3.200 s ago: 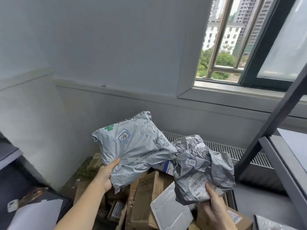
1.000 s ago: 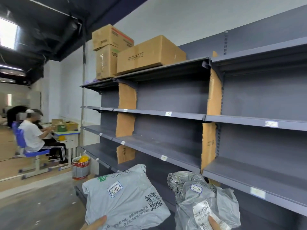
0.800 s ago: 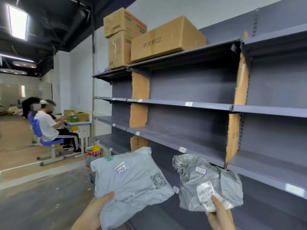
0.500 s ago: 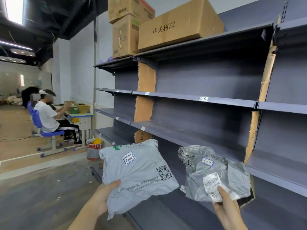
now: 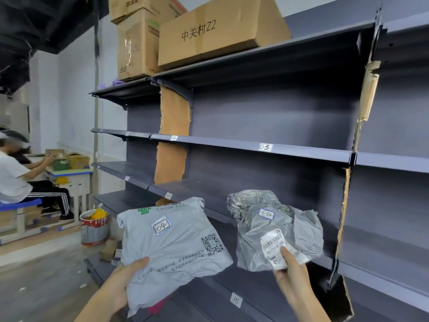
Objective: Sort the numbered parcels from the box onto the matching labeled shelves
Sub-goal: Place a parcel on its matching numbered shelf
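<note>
Head view: left hand (image 5: 125,282) grips parcel 04 (image 5: 171,247), right hand (image 5: 290,273) pinches crumpled parcel (image 5: 274,231) whose upside-down number risks misshelving near 03 label (image 5: 264,147) at 12 o'clock.

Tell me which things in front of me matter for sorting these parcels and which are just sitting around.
Part of the job:
- parcel marked 04, held by the left hand
- crumpled grey parcel, held by the right hand
- shelf label 03
- shelf label 15

Just lying about:
- cardboard boxes on the top shelf
- paint bucket on the floor
- seated person at a desk
</note>
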A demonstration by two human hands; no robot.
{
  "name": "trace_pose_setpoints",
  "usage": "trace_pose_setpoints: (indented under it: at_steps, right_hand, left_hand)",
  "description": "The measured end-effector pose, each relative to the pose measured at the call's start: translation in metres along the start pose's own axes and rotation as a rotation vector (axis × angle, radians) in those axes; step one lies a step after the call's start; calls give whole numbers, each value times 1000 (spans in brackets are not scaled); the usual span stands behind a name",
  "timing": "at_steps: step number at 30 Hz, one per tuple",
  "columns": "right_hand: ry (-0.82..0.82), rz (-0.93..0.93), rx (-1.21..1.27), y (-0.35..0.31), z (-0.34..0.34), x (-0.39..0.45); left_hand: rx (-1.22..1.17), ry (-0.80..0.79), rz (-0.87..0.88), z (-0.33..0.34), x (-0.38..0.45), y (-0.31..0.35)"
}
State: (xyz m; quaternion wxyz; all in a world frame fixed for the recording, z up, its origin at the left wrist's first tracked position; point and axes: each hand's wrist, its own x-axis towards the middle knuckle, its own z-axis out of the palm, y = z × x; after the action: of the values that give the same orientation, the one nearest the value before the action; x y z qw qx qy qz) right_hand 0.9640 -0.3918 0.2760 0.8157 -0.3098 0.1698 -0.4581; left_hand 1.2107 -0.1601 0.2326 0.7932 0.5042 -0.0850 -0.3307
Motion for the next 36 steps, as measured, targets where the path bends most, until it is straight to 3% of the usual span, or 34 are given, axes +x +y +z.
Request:
trace_pose_setpoints:
  at_steps: [9, 22, 30, 36]
  right_hand:
    - [-19, -86, -93, -14, 11, 19]
    - [3, -464, -216, -93, 113, 34]
    - [243, -561, -118, -155, 192, 101]
    - [317, -539, -187, -184, 221, 154]
  left_hand:
    - [34, -43, 19, 41, 87, 6]
    - [19, -395, -74, 127, 203, 45]
    - [170, -497, -125, 140, 278, 48]
    - [213, -515, -95, 171, 263, 68]
